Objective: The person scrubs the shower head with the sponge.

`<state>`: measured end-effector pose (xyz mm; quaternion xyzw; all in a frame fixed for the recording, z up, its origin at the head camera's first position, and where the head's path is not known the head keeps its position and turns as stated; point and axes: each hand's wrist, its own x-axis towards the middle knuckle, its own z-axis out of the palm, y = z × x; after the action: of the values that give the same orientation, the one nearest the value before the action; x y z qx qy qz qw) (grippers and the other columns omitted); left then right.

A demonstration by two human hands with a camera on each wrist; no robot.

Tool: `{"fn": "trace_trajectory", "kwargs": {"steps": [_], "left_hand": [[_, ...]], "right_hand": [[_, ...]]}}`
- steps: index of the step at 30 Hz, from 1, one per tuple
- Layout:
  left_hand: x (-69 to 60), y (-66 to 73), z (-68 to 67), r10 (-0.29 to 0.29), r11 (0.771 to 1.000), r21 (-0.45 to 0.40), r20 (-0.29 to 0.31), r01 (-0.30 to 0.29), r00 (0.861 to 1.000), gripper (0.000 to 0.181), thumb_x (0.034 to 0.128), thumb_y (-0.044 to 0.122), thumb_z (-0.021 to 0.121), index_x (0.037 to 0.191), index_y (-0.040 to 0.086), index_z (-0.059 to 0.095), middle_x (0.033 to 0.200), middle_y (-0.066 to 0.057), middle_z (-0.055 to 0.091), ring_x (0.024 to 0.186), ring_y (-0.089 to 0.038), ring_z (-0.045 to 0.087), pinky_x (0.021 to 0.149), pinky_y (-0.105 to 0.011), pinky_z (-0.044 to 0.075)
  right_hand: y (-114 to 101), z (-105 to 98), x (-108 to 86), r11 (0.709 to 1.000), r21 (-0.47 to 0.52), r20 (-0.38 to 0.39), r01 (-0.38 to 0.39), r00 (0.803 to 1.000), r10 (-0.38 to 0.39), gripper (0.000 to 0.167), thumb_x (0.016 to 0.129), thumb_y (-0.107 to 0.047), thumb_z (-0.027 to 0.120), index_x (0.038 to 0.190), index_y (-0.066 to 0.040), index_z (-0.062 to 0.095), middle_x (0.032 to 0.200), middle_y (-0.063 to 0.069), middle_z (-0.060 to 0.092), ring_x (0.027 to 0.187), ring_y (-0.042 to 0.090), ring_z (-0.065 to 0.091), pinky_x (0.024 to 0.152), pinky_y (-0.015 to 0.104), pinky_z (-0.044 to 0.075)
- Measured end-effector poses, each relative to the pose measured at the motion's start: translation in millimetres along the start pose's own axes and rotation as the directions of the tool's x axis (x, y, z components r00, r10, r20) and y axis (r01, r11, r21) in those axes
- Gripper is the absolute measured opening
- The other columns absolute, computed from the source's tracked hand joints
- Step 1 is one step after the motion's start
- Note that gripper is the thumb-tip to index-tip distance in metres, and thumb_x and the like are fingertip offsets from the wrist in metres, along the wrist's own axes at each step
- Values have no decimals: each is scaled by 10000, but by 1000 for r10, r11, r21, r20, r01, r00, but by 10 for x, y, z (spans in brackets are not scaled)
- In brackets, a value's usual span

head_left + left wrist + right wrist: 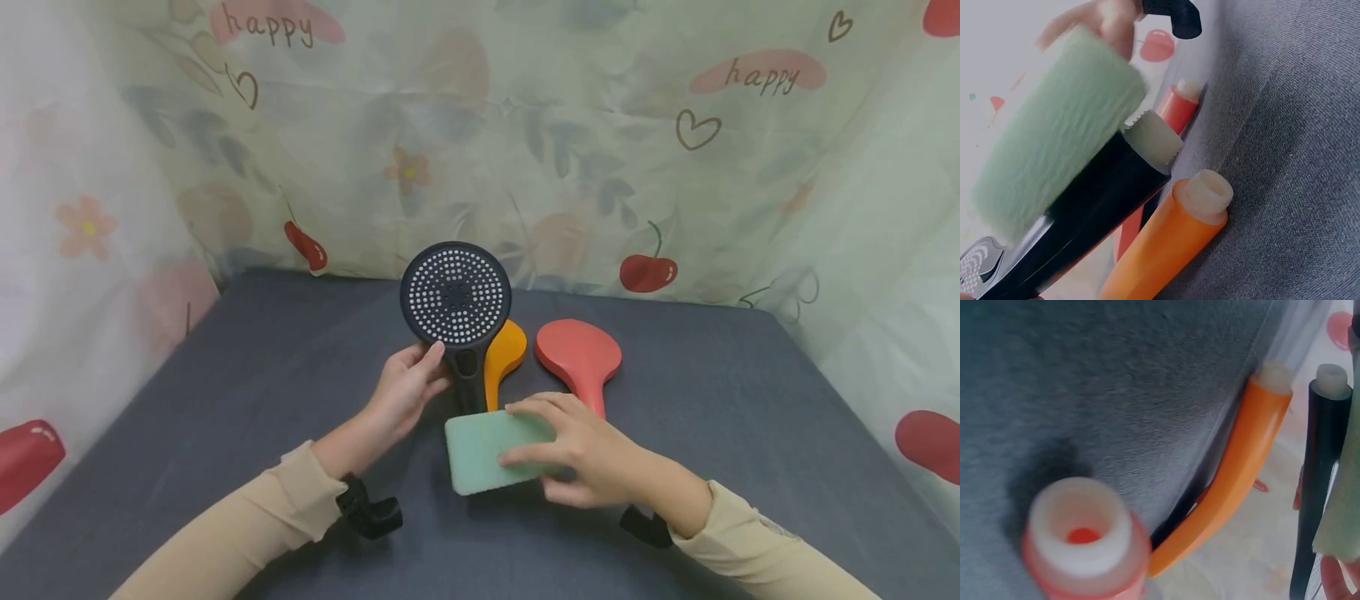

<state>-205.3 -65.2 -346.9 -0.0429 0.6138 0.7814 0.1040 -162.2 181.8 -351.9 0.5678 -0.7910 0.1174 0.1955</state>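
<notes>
The left hand (401, 390) grips the black shower head (456, 296) at the neck, thumb up by the rim, its dotted face turned to the near side. The right hand (588, 454) grasps the green sponge (480, 458) by its right part, fingers spread over it. The sponge lies across the near end of the black handle; whether they touch, I cannot tell. Just right of the black handle and farther off is the orange shower head (507, 350); right of that, the red shower head (577, 346) lies on the dark table (712, 375). A patterned curtain (480, 125) hangs on the far side.
</notes>
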Motion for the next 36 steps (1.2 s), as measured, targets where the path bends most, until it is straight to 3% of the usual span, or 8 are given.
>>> {"fn": "trace_trajectory", "kwargs": {"steps": [7, 15, 22, 27, 29, 31, 33, 36], "left_hand": [[11, 5, -12, -16, 999, -32, -11, 15, 1000, 436, 1007, 186, 404, 1384, -32, 376, 1412, -182, 449, 1292, -302, 459, 1047, -433, 404], [-30, -35, 33, -24, 999, -35, 28, 25, 999, 412, 1015, 149, 367, 1370, -62, 364, 1421, -202, 420, 1315, -297, 418, 1062, -459, 378], [-28, -15, 36, -40, 989, -139, 22, 43, 999, 429, 1020, 148, 338, 1403, -41, 296, 1400, -152, 417, 1250, -228, 438, 1082, -436, 363], [-29, -9, 28, -45, 983, -175, 14, 47, 999, 443, 1024, 145, 315, 1417, -43, 236, 1290, -73, 416, 1143, -168, 417, 1071, -414, 358], [-21, -17, 27, -47, 982, -182, 10, 48, 999, 417, 1023, 142, 315, 1394, -41, 259, 1206, -43, 433, 1084, -147, 438, 1030, -384, 400], [-23, -23, 29, -50, 979, -196, 18, 52, 999, 423, 1024, 131, 305, 1401, -47, 239, 1223, -54, 426, 1115, -156, 437, 1044, -392, 398], [-20, -39, 32, -46, 978, -202, 23, 49, 999, 362, 1021, 121, 308, 1347, -37, 302, 1150, -28, 469, 1031, -118, 482, 942, -322, 470], [-40, -58, 39, -38, 977, -209, 51, 48, 998, 251, 1018, 107, 309, 1225, -7, 393, 1033, 8, 507, 892, -71, 494, 786, -246, 482]], "right_hand": [[59, -42, -69, 996, 36, 8, -80, 997, 80, 498, 662, -129, 708, 1120, -312, 636, 1331, 108, 471, 1204, 227, 432, 935, 414, 442], [174, -3, -34, 980, 9, -107, -197, 975, 197, 470, 671, -112, 722, 1115, -246, 649, 1301, 183, 458, 1168, 286, 464, 873, 433, 476], [73, 14, -92, 990, 61, -5, -125, 992, 125, 518, 675, -147, 765, 1150, -288, 613, 1332, 134, 462, 1191, 235, 443, 882, 393, 498], [5, 12, -116, 993, 84, 40, -82, 996, 79, 519, 674, -152, 776, 1142, -297, 604, 1335, 110, 464, 1182, 214, 454, 898, 393, 504], [2, 13, -110, 993, 75, 38, -86, 996, 84, 510, 674, -142, 769, 1133, -296, 607, 1340, 110, 457, 1189, 217, 449, 903, 394, 502], [19, 22, -94, 994, 58, 21, -95, 995, 94, 505, 671, -131, 763, 1123, -295, 612, 1343, 114, 449, 1198, 221, 437, 899, 389, 502], [54, 33, -70, 994, 33, -8, -106, 994, 106, 504, 664, -125, 763, 1118, -288, 617, 1342, 134, 444, 1194, 240, 439, 887, 395, 504], [118, 42, -28, 989, 8, -73, -148, 986, 149, 484, 667, -115, 761, 1109, -265, 628, 1333, 161, 438, 1183, 261, 446, 858, 392, 512]]}}
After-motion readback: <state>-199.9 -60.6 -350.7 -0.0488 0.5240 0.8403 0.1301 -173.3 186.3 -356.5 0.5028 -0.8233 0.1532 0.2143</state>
